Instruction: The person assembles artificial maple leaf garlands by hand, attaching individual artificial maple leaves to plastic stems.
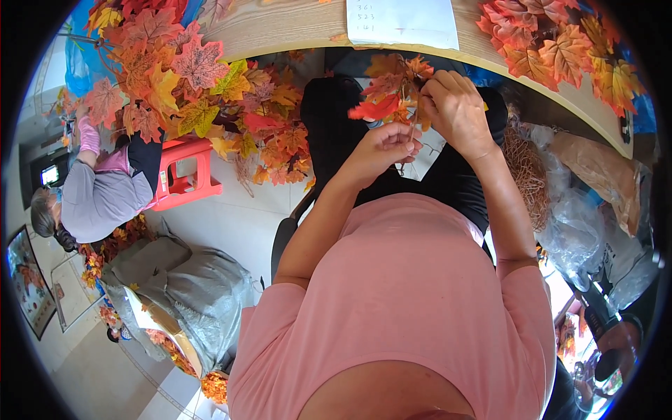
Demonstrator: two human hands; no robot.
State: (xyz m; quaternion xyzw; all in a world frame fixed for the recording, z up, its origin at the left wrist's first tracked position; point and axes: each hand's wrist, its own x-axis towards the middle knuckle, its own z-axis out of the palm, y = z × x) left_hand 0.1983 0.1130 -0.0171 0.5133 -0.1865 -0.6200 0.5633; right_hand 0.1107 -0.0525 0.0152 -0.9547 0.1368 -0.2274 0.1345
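Above my lap I hold a spray of artificial maple leaves (pixel 385 87) in red and orange, with a thin brown stem. Lower down, my left hand (pixel 385 152) is closed in a pinch around the stem. Higher up and to its right, the fingers of my right hand (pixel 455 108) are bent together at the leaf bases, and their tips are partly hidden. The leaves hang out to the left of my right hand, just below the table's near edge. One red leaf at the left is slightly blurred.
The curved wooden table (pixel 280 28) carries a white paper (pixel 402 24) and leaf bunches (pixel 553 42). More maple leaves (pixel 161 77) spill over its left side. A red stool (pixel 185 175) supports a co-worker (pixel 105 189). Brown stems (pixel 526 178) and plastic bags (pixel 570 224) lie at my right.
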